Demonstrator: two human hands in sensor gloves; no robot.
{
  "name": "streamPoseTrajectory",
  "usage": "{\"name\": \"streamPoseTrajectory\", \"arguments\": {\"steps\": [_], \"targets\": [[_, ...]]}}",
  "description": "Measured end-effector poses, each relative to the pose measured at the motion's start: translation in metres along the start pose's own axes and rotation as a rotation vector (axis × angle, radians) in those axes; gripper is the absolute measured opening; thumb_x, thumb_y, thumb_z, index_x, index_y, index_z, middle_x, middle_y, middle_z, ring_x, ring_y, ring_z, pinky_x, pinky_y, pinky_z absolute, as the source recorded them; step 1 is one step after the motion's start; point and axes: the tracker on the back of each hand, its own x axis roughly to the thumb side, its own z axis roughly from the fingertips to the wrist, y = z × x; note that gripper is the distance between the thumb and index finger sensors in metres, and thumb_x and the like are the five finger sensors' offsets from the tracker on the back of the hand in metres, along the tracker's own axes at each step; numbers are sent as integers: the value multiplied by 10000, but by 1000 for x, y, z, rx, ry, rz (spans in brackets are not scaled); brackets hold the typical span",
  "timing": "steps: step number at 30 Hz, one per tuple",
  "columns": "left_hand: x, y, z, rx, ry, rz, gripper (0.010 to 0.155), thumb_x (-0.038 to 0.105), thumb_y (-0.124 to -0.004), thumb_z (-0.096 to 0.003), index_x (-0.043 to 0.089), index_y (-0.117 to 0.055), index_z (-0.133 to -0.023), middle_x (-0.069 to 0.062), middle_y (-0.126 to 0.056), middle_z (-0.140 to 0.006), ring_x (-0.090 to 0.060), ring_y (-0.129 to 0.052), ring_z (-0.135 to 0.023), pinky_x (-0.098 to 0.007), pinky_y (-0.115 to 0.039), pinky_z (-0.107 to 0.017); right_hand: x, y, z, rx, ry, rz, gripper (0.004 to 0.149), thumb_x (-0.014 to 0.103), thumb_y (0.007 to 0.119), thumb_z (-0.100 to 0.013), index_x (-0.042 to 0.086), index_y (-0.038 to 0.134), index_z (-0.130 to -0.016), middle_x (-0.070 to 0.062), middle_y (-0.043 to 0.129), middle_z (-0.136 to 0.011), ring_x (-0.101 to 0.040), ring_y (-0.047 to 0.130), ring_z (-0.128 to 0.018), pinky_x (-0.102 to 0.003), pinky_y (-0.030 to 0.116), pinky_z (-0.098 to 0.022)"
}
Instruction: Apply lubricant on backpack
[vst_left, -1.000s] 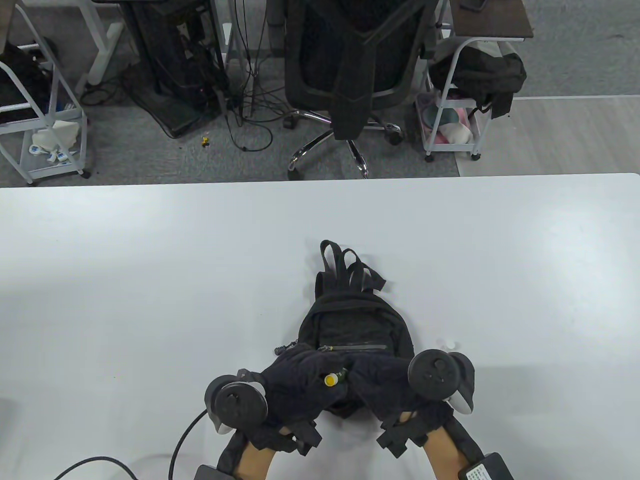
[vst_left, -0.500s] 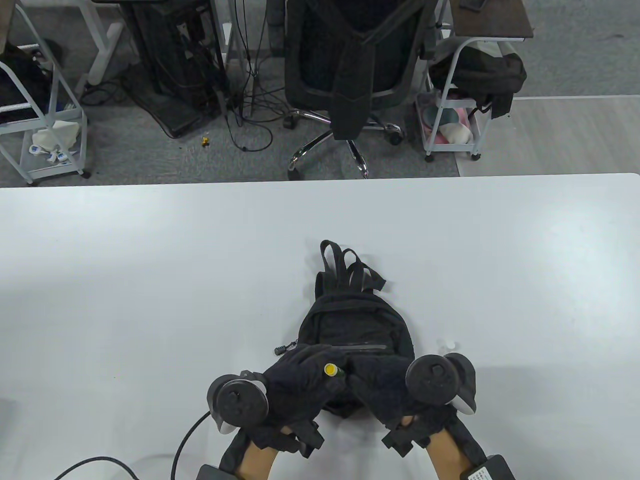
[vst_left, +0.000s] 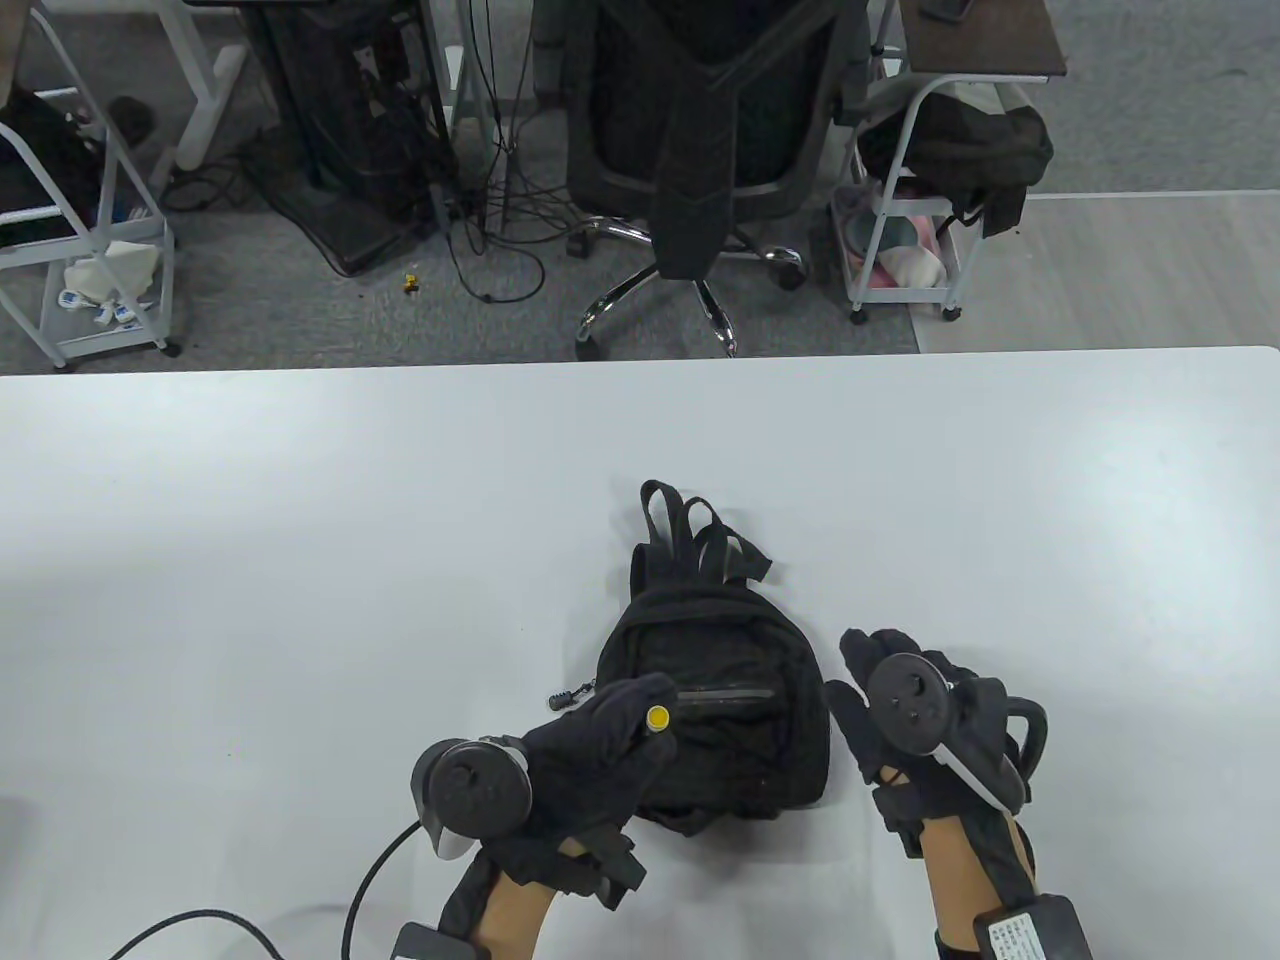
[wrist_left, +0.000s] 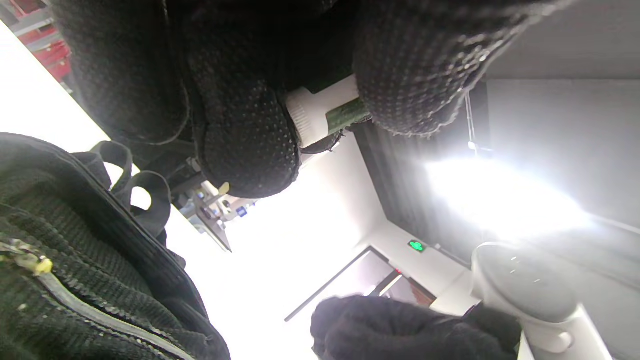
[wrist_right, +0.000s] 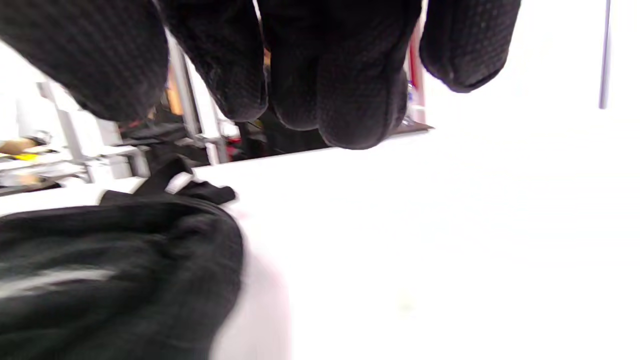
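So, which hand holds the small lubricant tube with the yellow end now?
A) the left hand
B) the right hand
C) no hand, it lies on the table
A: the left hand grips the lubricant tube over the backpack; the right hand holds nothing.

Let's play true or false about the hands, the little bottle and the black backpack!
1. The left hand holds the little lubricant bottle. True.
2. The right hand is grabbing the backpack. False: it is beside the bag, over the table, holding nothing.
3. The backpack lies flat on the table. True.
4. The backpack is bright red. False: it is black.
5. The bottle's end that shows from above is yellow. True.
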Motion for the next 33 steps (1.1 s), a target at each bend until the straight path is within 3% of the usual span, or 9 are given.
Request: {"name": "streamPoseTrajectory", "arguments": {"steps": [4, 9, 21, 26, 33], "targets": [[-1, 2, 0, 5, 4, -26, 552, 314, -921, -423, 82, -840, -918, -181, -929, -854, -346, -1114, -539, -617, -889, -539, -13, 19, -14, 82, 155, 119, 557, 579, 879, -428, 348, 805, -929, -8, 830, -957, -268, 999, -716, -544, 748, -612], [-1, 2, 0, 0, 0, -43, 546, 314, -923, -420, 80, -852, -908, -183, -938, -846, -342, -1116, -532, -610, -891, -537, -18, 37, -23, 108, 263, 235, 569, 561, 911, -420, 349, 796, -935, 5, 871, -908, -232, 1026, -660, -517, 776, -589], [0, -2, -1, -51, -1, -70, 543, 303, -925, -420, 88, -852, -913, -174, -934, -860, -342, -1109, -545, -599, -890, -545, -19, 60, -31, 143, 315, 329, 531, 513, 919, -430, 334, 811, -919, 34, 919, -826, -185, 1041, -587, -485, 797, -571], [-1, -1, -2, -43, 7, -73, 545, 298, -926, -417, 86, -850, -914, -173, -934, -861, -339, -1108, -544, -595, -891, -546, -11, 45, -28, 44, 276, 261, 515, 492, 943, -415, 349, 820, -893, 54, 939, -775, -151, 1047, -534, -462, 810, -568], [-3, 1, -2, -34, 16, -95, 536, 287, -926, -419, 91, -856, -912, -170, -927, -869, -344, -1099, -545, -591, -893, -542, 12, -11, 4, -215, 40, -58, 507, 495, 960, -392, 312, 856, -853, 40, 971, -703, -134, 1061, -449, -442, 837, -535]]}}
